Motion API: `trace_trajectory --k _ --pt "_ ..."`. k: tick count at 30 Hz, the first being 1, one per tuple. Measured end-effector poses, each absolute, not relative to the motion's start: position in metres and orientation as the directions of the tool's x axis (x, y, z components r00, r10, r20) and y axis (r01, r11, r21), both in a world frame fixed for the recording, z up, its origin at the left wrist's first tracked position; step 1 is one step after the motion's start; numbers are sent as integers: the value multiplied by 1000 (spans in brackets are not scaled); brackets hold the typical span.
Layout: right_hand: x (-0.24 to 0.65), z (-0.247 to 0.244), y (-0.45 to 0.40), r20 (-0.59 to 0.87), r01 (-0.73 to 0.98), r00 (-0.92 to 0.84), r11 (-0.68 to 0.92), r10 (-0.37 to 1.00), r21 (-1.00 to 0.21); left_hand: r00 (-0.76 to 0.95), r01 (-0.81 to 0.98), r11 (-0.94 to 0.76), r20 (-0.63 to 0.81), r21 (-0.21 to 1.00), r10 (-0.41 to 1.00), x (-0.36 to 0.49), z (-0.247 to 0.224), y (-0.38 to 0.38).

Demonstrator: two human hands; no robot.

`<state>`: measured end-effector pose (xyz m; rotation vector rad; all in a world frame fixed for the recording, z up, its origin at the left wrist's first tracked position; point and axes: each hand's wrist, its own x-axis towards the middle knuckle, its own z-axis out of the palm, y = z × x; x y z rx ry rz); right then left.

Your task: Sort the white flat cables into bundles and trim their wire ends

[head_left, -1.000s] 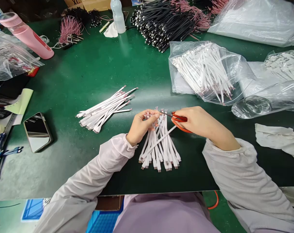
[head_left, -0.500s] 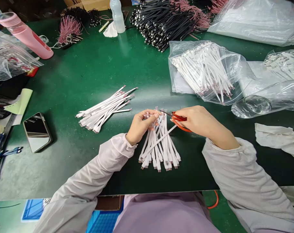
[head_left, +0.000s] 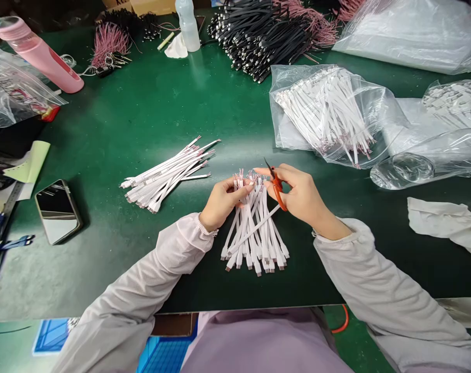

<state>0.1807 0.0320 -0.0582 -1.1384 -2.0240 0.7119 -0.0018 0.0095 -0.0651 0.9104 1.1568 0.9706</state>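
My left hand (head_left: pixel 223 203) grips the top of a bundle of flat white cables (head_left: pixel 256 237), whose thin pinkish wire ends stick out above my fingers and whose connector ends fan out on the green mat. My right hand (head_left: pixel 300 194) holds small orange-handled scissors (head_left: pixel 277 189) just right of those wire ends, with the narrow metal blades pointing up and left. The blades are not touching the wires. Part of the scissor handles is hidden by my fingers.
To the left lies a loose pile of white cables (head_left: pixel 166 177). A clear bag of white cables (head_left: pixel 324 111) sits to the right, with black cables (head_left: pixel 260 36) and pink wires (head_left: pixel 109 44) behind. A phone (head_left: pixel 58 211), pink bottle (head_left: pixel 37 54) and water bottle (head_left: pixel 187 26) stand about the green mat (head_left: pixel 103 129).
My right hand has pulled back from the wire ends and turned the scissors from nearly level to nearly upright. My left hand still holds the bundle, and my sleeves have shifted slightly.
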Motion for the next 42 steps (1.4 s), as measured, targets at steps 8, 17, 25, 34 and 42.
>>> trace_trajectory --k 8,17,25,34,42 --pt "181 -64 32 454 528 -407 610 793 -591 97 -96 288 -279 953 955 -3 -68 10" --pt "179 -62 31 458 595 -419 618 784 -514 85 -115 281 -273 953 958 -1 -65 9" --pt "177 -62 26 472 577 -341 577 813 -578 75 -157 300 -291 941 954 -3 -66 11" --pt "169 -62 23 330 492 -347 470 878 -733 173 -174 327 -298 929 939 -5 -69 12" --pt "168 -66 24 320 439 -316 437 893 -785 168 -186 339 -310 922 936 -4 -67 10"
